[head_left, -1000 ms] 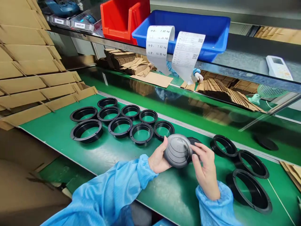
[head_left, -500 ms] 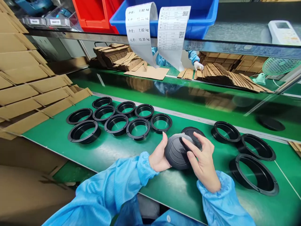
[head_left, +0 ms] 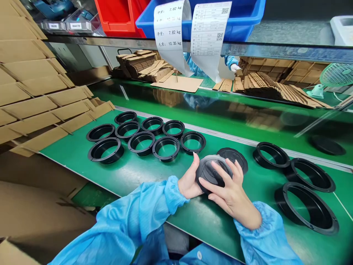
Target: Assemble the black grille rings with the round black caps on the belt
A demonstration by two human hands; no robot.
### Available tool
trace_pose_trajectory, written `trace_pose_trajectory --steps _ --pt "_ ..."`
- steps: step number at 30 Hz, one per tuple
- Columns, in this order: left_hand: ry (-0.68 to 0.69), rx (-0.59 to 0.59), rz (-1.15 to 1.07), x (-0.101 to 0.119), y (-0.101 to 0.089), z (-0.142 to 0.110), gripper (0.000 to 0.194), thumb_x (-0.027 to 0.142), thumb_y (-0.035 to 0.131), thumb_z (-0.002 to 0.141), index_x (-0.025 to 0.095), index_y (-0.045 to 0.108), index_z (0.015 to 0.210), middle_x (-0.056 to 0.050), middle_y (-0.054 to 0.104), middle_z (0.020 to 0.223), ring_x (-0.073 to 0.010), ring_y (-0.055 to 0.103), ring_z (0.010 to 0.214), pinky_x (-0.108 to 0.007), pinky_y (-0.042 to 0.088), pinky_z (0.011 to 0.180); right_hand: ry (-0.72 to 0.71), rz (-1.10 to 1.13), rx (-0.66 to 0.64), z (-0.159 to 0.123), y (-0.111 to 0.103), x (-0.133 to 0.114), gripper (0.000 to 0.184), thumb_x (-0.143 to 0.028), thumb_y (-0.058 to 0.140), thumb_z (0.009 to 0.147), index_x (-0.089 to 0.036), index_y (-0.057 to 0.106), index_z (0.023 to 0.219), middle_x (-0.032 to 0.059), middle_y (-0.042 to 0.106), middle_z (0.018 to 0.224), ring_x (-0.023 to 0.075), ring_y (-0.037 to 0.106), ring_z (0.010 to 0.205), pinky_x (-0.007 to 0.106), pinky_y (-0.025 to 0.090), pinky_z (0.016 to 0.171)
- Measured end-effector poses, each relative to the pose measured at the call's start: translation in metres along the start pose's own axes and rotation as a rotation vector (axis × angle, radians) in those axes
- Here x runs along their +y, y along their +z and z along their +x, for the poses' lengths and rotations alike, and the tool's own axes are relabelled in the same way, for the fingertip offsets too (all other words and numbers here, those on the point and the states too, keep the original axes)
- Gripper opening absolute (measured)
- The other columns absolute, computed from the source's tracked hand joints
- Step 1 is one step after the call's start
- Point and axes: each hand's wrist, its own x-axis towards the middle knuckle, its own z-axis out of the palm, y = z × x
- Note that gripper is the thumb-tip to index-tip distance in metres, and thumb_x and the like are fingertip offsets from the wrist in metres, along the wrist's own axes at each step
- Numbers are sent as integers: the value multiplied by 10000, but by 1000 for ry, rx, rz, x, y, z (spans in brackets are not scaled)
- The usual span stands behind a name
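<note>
Cupped under the left edge of a round black air vent [head_left: 205, 171], my left hand [head_left: 190, 180] holds it tilted, thumb up along the rim. The vent's face has curved slats, and part of it is covered by fingers. My right hand [head_left: 230, 191] lies over that face with its fingers spread, the tips touching the slats. A flat black disc [head_left: 234, 158] rests on the green table just behind the vent. To the right sit three black flanged rings, the closest being a large ring [head_left: 309, 224].
Several black flanged rings [head_left: 140, 151] stand grouped on the left of the green table [head_left: 132, 176]. Stacked cardboard dividers [head_left: 27, 88] rise at the left. A shelf with a blue bin [head_left: 248, 22] and red bin [head_left: 121, 22] spans above. Across the partition, a co-worker's gloved hand [head_left: 235, 68] touches cardboard.
My right hand has moved left and spread across the vent's face, and the slats now look tilted. My left hand keeps its hold. The view has shifted slightly.
</note>
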Motion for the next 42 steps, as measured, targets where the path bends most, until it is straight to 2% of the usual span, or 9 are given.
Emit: trace_pose_trajectory --steps 4,8,12,19,23,26,30,32,42 --pt "31 14 13 1 3 -2 853 777 278 907 144 556 1407 -157 654 1308 -297 551 1308 -434 364 1166 -15 121 -4 -1 -1 0 364 -461 510 990 -504 588 1343 -27 230 1642 420 179 1478 742 148 1154" --pt "-5 1 31 0 2 -2 863 778 281 907 123 565 1392 -162 662 1288 -295 538 1321 -416 346 1179 69 -5 1 0 8 -6 494 -506 514 980 -479 448 1469 30 229 1641 411 186 1475 746 131 1154" --pt "-29 22 14 2 1 -1 872 777 295 906 102 564 1389 -187 652 1295 -292 538 1324 -402 361 1173 15 1 -14 -1 7 -4 457 -454 548 978 -474 502 1432 12 277 1627 405 206 1468 754 145 1149" --pt "82 31 -10 10 7 -4 920 794 243 900 81 563 1385 -203 641 1311 -319 525 1332 -446 349 1181 -16 -17 63 1 6 -11 495 -368 567 972 -434 491 1456 23 340 1594 388 262 1444 738 138 1170" --pt "21 21 17 4 6 -5 925 800 281 892 70 560 1387 -195 636 1322 -312 510 1348 -407 332 1193 70 -113 68 6 17 -21 472 -392 541 983 -442 497 1451 58 348 1572 409 254 1438 749 122 1157" --pt "43 14 20 3 6 -4 882 780 301 904 96 553 1400 -181 639 1322 -307 526 1335 -411 334 1190 152 -25 126 6 14 -20 427 -361 461 1015 -426 519 1433 47 391 1534 380 271 1433 715 118 1173" --pt "138 29 0 10 7 -3 825 755 279 925 148 543 1418 -168 651 1312 -304 555 1305 -466 348 1175 491 185 368 1 1 -9 363 -313 404 1032 -343 606 1332 62 482 1433 313 388 1356 614 267 1135" --pt "122 41 -5 11 7 -3 819 751 277 928 150 548 1413 -167 659 1299 -304 564 1295 -477 355 1168 601 261 386 -1 -1 -6 327 -338 408 1035 -328 650 1254 66 501 1402 313 415 1330 604 297 1099" --pt "4 24 -9 1 1 -4 838 791 353 888 160 572 1395 -165 667 1286 -324 565 1290 -498 354 1160 466 108 277 2 8 -4 350 -333 406 1034 -337 655 1278 63 417 1469 315 362 1336 584 278 1112"
